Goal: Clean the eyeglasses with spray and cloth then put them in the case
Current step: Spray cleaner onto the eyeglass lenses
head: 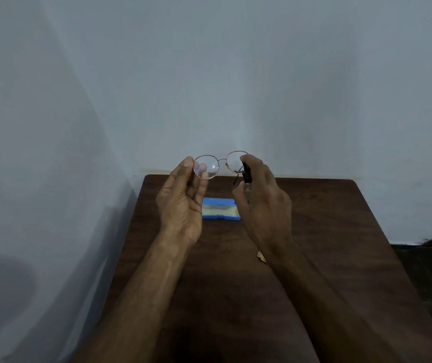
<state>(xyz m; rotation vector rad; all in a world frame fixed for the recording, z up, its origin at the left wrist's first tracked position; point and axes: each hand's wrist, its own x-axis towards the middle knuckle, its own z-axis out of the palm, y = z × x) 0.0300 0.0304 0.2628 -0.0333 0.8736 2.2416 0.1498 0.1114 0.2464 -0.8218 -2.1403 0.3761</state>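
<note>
Head view: above the case (220, 201), my left hand (181, 203) pinches the glasses (211, 166) by one rim and my right hand (264, 203) grips the spray (247, 174). That thin pinch may slip and drop them.

Lighting: dim, bluish cast; wall (236, 74) unevenly lit, brightest mid-frame. Shadows: broad dark patch lower left; surface (340, 231) near-black toward the bottom edge. Glare: small glint on one eyeglasses (211, 166) lens. Edges: wide-angle bending. Focus: soft overall.
</note>
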